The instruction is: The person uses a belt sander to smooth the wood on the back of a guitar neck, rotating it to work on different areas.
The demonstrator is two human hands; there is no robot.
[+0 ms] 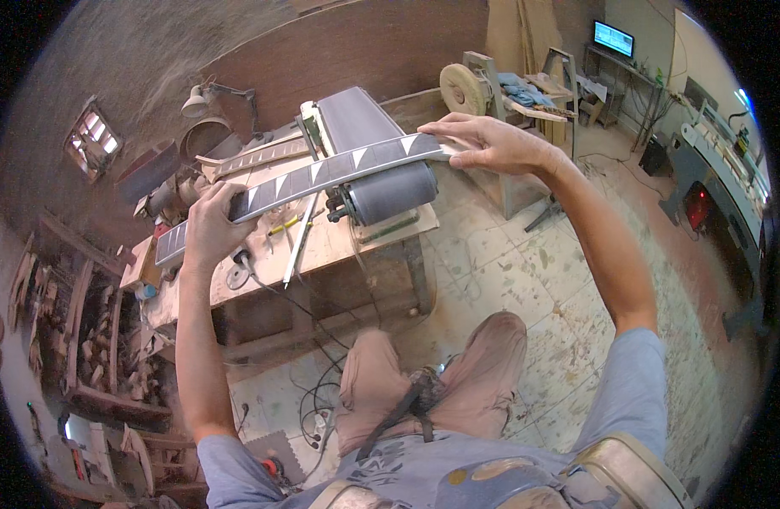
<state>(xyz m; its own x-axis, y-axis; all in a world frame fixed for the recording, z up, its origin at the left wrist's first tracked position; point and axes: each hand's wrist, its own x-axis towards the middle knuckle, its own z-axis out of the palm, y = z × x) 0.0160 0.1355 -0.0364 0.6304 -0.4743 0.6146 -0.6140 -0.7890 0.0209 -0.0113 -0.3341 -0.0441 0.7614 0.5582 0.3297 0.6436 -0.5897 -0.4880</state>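
A guitar neck [322, 174] with a dark fretboard and pale triangular inlays stretches between my two hands. My left hand [210, 222] is closed around it toward its left end. The fingers and thumb of my right hand [496, 144] pinch its other end. Just below and behind the neck is a belt sander with a wide grey belt [364, 119] and a grey roller [392, 193]. The neck crosses in front of the belt; whether they touch, I cannot tell.
The workbench [237, 305] carries a second fretted neck [263, 159], a long metal strip [299, 242], a yellow-handled tool [281, 226] and a desk lamp [196, 103]. Black cables [322, 390] trail onto the tiled floor. A stand with a round wheel [465, 88] is behind, and wood-filled shelves [93, 339] are at left.
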